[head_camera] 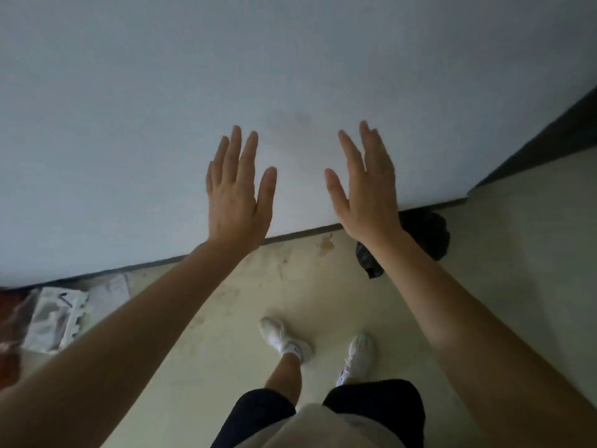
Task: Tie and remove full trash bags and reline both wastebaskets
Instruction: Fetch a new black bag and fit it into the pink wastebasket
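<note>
My left hand [237,192] and my right hand [366,185] are raised side by side in front of a pale wall, fingers straight, holding nothing. A black trash bag [426,236] lies on the floor at the foot of the wall, partly hidden behind my right forearm. No wastebasket is in view.
The white wall [161,108] fills the upper frame; a dark doorway edge [562,130] runs at the right. White moulded packaging and papers [61,318] lie on the stained floor at the left. My feet in white shoes [287,337] stand below.
</note>
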The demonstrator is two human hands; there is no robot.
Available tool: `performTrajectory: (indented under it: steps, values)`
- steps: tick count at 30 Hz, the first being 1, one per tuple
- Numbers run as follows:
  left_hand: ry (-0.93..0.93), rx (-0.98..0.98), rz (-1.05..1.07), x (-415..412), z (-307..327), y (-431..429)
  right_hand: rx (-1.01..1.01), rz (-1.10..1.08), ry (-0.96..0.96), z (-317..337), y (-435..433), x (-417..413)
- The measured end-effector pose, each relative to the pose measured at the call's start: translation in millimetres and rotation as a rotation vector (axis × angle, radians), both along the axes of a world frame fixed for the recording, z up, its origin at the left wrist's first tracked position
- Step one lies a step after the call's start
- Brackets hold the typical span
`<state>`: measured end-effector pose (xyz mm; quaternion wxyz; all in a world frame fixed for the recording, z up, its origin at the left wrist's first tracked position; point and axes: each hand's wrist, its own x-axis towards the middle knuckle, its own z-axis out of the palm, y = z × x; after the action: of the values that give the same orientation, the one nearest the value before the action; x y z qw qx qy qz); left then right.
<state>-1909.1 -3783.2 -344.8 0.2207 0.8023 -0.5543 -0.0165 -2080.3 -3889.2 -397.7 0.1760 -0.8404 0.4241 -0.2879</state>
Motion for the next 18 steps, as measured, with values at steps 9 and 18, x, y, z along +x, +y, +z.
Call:
performTrajectory:
  steps: [9, 18]
  values:
    - [-0.261, -0.234, 0.486, 148.7, 167.1, 257.9, -0.245, 0.586, -0.078, 190.2, 165.7, 196.4]
    - [-0.383, -0.126, 0.945, 250.0, 239.1, 620.1, -0.408, 1.076, -0.123, 269.7, 472.2, 411.3]
